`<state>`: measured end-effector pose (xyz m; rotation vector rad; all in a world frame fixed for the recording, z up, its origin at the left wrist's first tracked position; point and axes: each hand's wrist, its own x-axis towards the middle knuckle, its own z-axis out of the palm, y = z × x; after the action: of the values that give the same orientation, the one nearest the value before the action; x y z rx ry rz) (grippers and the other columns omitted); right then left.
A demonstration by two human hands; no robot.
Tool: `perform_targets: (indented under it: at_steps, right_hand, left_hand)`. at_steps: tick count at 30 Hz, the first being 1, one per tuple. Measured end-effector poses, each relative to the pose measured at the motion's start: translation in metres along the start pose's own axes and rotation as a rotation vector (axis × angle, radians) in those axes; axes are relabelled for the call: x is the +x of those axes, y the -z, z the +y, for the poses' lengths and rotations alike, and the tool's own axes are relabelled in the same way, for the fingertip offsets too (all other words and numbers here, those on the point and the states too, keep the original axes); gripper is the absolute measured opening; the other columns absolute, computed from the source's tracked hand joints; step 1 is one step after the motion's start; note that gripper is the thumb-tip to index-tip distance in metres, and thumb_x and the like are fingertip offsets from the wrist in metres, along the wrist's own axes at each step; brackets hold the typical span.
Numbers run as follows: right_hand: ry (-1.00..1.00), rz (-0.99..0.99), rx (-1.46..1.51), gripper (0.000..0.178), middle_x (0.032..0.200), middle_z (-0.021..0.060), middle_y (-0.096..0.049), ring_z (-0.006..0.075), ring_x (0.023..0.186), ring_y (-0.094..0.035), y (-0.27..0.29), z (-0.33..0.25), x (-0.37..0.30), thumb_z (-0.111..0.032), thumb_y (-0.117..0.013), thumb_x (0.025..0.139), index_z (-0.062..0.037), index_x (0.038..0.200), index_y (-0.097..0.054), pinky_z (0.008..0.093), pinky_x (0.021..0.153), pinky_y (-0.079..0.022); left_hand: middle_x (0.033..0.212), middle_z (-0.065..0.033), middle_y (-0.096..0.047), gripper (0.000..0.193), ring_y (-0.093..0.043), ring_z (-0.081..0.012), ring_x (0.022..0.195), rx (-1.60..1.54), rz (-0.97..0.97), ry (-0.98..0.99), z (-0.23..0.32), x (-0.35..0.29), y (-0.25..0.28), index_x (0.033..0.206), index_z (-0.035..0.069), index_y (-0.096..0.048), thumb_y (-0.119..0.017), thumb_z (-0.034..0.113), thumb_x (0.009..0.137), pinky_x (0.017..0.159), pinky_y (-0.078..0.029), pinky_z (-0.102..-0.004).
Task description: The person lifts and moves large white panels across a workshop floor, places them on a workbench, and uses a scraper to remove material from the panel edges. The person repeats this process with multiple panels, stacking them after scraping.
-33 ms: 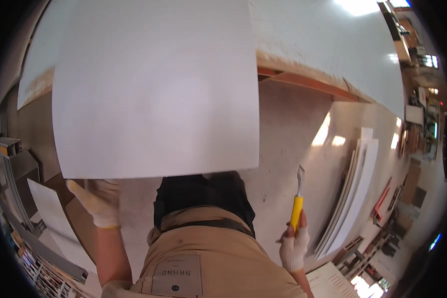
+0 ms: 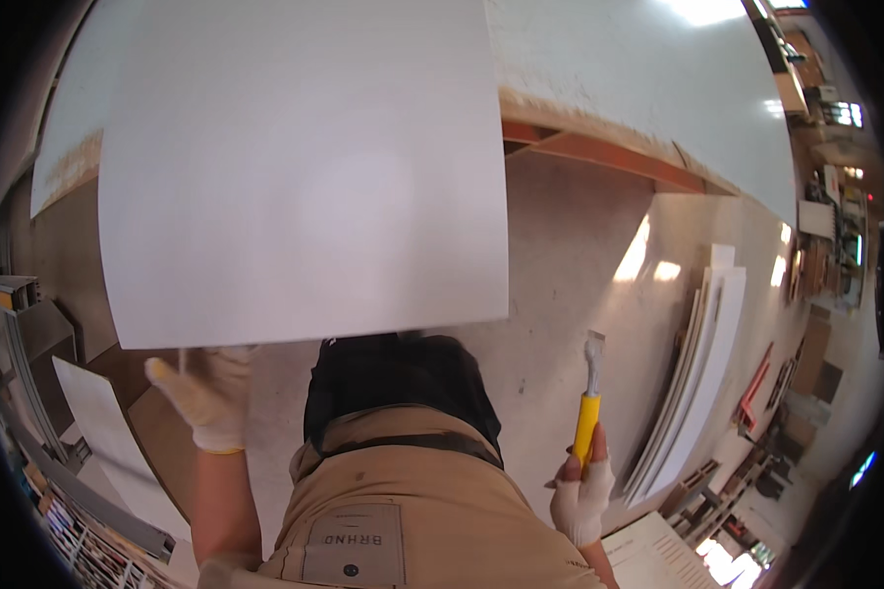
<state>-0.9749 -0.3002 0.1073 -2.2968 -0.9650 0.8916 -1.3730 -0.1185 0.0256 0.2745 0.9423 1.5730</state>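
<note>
A large white panel (image 2: 304, 196) lies on the pale worktable (image 2: 638, 79), its near end jutting out past the table's edge toward me. Under the panel's near edge, towards its left corner, is my left hand (image 2: 211, 398) in a whitish glove. Its thumb stands apart below the edge; the fingers reach up to the underside, their tips hidden by the panel. Away to the right, clear of the panel, my right hand (image 2: 581, 496) in a fingertip-free glove grips a scraper (image 2: 586, 422) by its yellow handle, the metal blade pointing up.
Long white boards (image 2: 692, 383) are stacked on the floor at the right. A panel (image 2: 118, 442) leans at the lower left near grey metal equipment (image 2: 44, 344). Orange framing (image 2: 599, 157) runs below the table edge. Shelves and loose boards line the far right.
My left hand has slid a little to the right along the panel's lower edge. The scraper's blade has turned slightly, showing more of its flat side. The panel appears slightly higher in view.
</note>
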Motion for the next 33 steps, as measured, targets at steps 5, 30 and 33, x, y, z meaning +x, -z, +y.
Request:
perform_targets:
  at_steps: [5, 30, 33]
  right_hand:
    - [0.613, -0.007, -0.447, 0.068, 0.103, 0.0140, -0.067, 0.0331, 0.070, -0.064, -0.013, -0.036, -0.028, 0.000, -0.071, 0.083, -0.0070, 0.149, -0.056, 0.0390, 0.059, -0.052]
    - [0.424, -0.185, -0.623, 0.082, 0.090, 0.0091, -0.064, 0.0276, 0.058, -0.059, -0.051, -0.136, -0.037, -0.006, -0.080, 0.064, -0.0158, 0.143, -0.062, 0.0406, 0.046, -0.047]
    - [0.415, -0.176, -0.621, 0.082, 0.090, 0.0090, -0.063, 0.0269, 0.057, -0.059, -0.053, -0.141, -0.038, -0.007, -0.080, 0.063, -0.0160, 0.142, -0.063, 0.0406, 0.046, -0.046]
  left_hand:
    - [0.143, -0.0156, -0.063, 0.058, -0.067, -0.0317, 0.122, -0.035, -0.212, 0.273, -0.063, 0.010, -0.026, 0.151, 0.001, -0.048, -0.052, 0.042, 0.110, 0.102, -0.057, -0.0507]
    - [0.092, -0.0154, -0.073, 0.055, -0.069, -0.0277, 0.088, 0.388, -0.410, 0.530, -0.075, 0.002, -0.059, 0.114, -0.002, -0.069, -0.042, 0.046, 0.110, 0.087, -0.052, -0.0423]
    - [0.091, -0.0144, -0.073, 0.053, -0.068, -0.0275, 0.087, 0.400, -0.431, 0.529, -0.073, 0.002, -0.060, 0.115, -0.001, -0.068, -0.044, 0.046, 0.109, 0.085, -0.053, -0.0433]
